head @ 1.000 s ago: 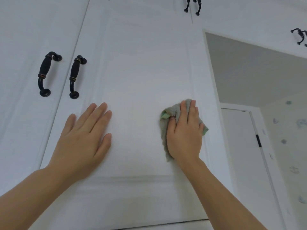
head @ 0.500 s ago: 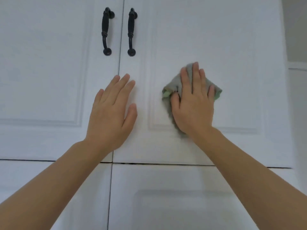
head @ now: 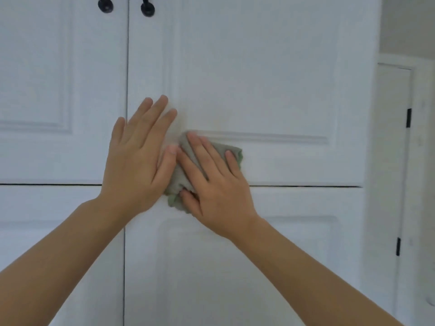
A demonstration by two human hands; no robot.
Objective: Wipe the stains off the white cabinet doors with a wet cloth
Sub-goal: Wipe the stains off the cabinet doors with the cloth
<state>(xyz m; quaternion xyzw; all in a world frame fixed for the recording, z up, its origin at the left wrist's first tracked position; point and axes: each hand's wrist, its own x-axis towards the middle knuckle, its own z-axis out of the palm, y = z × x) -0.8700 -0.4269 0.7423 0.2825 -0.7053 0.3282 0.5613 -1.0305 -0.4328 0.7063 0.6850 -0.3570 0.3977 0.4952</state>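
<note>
Lower now, the crumpled grey-green cloth (head: 211,152) lies under the flat-fingered right hand (head: 213,182), left hand (head: 138,158) spread beside.

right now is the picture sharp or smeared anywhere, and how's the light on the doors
Head view: soft, even light on the white cabinet doors, no glare, only faint shadow around the hands. The right hand on the cloth and the left hand look slightly smeared, as do the door handles at the top edge. The wide lens bows the door seams a little.
</note>
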